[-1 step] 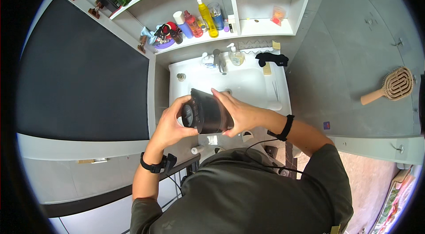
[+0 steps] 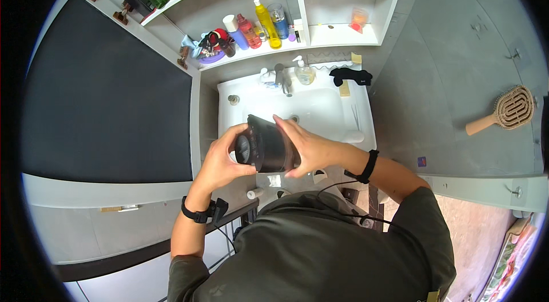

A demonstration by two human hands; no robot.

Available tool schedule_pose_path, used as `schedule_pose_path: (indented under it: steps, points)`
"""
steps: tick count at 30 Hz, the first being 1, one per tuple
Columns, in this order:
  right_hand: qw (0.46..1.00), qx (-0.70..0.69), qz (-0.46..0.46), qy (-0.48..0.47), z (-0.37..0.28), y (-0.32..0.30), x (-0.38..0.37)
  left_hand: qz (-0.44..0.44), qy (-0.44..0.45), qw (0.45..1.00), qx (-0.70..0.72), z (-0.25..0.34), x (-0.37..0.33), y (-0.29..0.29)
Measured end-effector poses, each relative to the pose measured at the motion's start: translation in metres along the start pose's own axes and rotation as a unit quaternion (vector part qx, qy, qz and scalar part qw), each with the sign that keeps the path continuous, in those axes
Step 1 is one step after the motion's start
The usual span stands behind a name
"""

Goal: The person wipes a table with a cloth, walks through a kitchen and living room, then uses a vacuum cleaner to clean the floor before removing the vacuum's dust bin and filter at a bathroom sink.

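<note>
Near the centre of the frame, above the front of the white rectangular sink [image 2: 326,109], you hold a dark, partly see-through container [image 2: 271,145] with a round black cap [image 2: 244,149], tipped on its side. Your left hand [image 2: 220,159] clasps the capped end, digits bent over its upper and lower edges; your right hand [image 2: 313,148] spans the opposite end, fingers and thumb wide apart around it. To hold it well, you should probably press evenly from both ends and keep it over the sink. What, if anything, is inside cannot be told.

On the sink's back ledge, a clear pump bottle [image 2: 305,76] holds pale liquid. At upper centre, a curved white shelf [image 2: 251,57] bears a slim yellow bottle [image 2: 267,25], a pink bottle [image 2: 249,32] and a purple bottle with a white cap [image 2: 237,33]; whether those colours are liquid or plastic is unclear.
</note>
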State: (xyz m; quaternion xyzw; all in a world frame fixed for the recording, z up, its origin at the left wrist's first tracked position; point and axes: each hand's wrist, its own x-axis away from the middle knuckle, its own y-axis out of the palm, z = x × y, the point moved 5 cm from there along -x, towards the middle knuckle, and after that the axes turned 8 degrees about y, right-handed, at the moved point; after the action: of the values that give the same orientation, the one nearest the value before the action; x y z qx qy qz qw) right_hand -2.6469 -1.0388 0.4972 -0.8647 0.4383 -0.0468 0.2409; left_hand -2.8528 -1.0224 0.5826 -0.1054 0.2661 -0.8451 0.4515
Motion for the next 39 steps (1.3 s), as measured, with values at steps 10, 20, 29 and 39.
schedule_pose_path:
  steps: [10, 20, 29, 39]
  points:
    - [0.999, -0.021, 0.042, -0.009, 0.017, 0.028, -0.001, -0.026, -0.007, 0.996, -0.083, -0.013, 0.008, 0.009]
    - [0.998, 0.023, 0.004, 0.065, 0.012, 0.014, -0.012, 0.087, 0.025, 0.995, 0.029, -0.034, 0.025, -0.022]
    - [0.972, 0.063, 0.157, 0.161, 0.093, -0.006, -0.004, 0.311, -0.135, 0.894, 0.292, -0.169, 0.041, -0.034]
    - [0.929, 0.156, 0.139, 0.306, 0.198, 0.035, 0.004, 0.339, -0.276, 0.698, 0.567, -0.274, 0.057, 0.031]
